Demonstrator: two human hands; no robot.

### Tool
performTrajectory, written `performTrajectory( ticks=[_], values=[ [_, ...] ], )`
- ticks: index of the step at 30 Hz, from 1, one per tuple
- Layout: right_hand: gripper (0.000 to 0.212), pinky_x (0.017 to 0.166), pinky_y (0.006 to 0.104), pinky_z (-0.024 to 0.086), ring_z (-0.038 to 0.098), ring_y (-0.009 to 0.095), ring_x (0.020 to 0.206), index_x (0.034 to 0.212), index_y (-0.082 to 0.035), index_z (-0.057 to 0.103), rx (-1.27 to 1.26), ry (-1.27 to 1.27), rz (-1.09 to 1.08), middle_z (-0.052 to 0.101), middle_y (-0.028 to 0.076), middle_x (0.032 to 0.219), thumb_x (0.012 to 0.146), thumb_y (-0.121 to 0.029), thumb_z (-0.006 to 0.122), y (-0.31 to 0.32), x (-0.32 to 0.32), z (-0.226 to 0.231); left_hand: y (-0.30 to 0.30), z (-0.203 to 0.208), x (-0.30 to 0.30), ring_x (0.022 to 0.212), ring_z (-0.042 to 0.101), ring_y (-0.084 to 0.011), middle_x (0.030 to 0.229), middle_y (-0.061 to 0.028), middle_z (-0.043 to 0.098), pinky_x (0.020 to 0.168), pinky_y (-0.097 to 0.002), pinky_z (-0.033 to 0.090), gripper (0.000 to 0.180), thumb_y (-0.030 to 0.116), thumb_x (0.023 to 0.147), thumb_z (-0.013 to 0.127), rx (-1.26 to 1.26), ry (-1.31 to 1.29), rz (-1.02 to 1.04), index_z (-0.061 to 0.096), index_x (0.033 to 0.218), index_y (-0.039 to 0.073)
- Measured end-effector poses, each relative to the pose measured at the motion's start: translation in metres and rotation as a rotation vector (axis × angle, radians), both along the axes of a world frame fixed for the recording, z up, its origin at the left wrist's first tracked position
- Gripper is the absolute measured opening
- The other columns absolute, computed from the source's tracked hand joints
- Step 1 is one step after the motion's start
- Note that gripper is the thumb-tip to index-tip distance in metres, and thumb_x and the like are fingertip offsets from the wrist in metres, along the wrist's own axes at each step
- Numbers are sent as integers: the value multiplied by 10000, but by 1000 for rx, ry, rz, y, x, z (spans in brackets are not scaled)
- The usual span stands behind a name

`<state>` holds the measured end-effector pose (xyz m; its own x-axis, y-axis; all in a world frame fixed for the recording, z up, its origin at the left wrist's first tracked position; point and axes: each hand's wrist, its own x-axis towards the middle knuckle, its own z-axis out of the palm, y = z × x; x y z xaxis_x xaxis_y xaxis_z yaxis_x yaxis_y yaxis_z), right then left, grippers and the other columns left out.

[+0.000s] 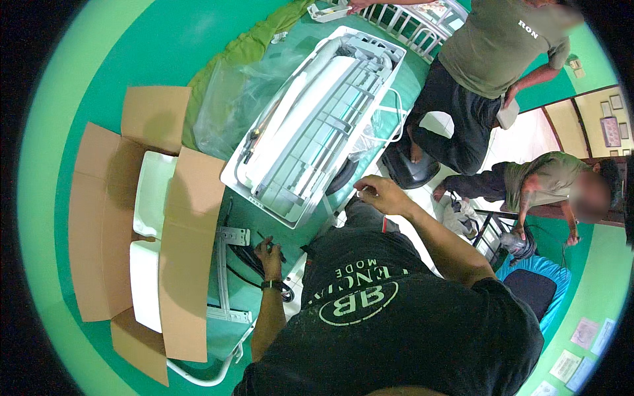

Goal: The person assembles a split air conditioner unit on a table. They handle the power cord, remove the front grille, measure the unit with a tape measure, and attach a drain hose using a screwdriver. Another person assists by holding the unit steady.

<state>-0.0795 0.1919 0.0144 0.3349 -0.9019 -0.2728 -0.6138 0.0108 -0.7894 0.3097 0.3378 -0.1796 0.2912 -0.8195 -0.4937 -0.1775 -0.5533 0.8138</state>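
In front of me lies a long white air conditioner indoor unit (327, 125), back side up, with pipes and wiring along its left side. My left hand (269, 257), a dark band on its wrist, is at the near left of the unit. Its fingers are bent round a small dark object that I cannot identify. A coil of black cable (246, 261) and a pale metal bracket (224, 277) are beside that hand. My right hand (382, 195) is above my knee, near the unit's right edge. Its fingers are curled together, and anything inside them is hidden.
At the left, an open cardboard box (191, 257) holds white foam pieces (154, 195). Clear plastic sheeting (231, 105) and green cloth (228, 59) lie beyond the unit. One person (492, 72) stands at the far right; another (545, 181) bends over a dark bundle (518, 244).
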Motion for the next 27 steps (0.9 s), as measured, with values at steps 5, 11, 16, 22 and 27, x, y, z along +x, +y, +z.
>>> performTrajectory(
  ticks=[5,11,16,22,27],
  values=[
    [304,866,375,543,685,280,968,1159,-22,664,73,-33,-11,701,148,1081,944,-235,634,-14,-19,4,9,112,-31,1200,438,-252,1298,-128,391,1050,-445,373,491,402,964,588,-287,113,239,532,1317,65],
    [429,954,357,502,639,216,1080,1262,-11,608,261,-326,416,673,137,1176,989,-341,620,-70,10,41,-53,237,-112,1236,411,-352,1317,-187,394,1084,-472,333,710,479,830,716,-722,-636,-263,499,1337,32],
    [607,1092,352,390,530,228,1238,1423,5,474,660,-805,204,553,141,1378,973,-373,627,-95,24,32,-174,254,-206,1283,419,-418,1346,-226,416,1076,-503,392,864,351,713,843,-762,-487,-446,435,1409,42],
    [448,961,342,488,626,233,1104,1345,-24,549,571,-610,38,655,142,1212,914,-137,602,-175,-71,12,-255,262,-278,1277,469,-442,1409,-261,444,1097,-489,397,861,353,788,811,-607,-337,-619,380,1487,94],
    [423,850,397,528,686,305,945,1314,-63,536,190,-143,245,698,145,1042,906,-142,615,-230,-143,-9,-287,209,-235,1166,552,-394,1228,-208,607,1030,-473,428,378,215,924,655,-453,-537,-289,588,1256,46]
  ],
)
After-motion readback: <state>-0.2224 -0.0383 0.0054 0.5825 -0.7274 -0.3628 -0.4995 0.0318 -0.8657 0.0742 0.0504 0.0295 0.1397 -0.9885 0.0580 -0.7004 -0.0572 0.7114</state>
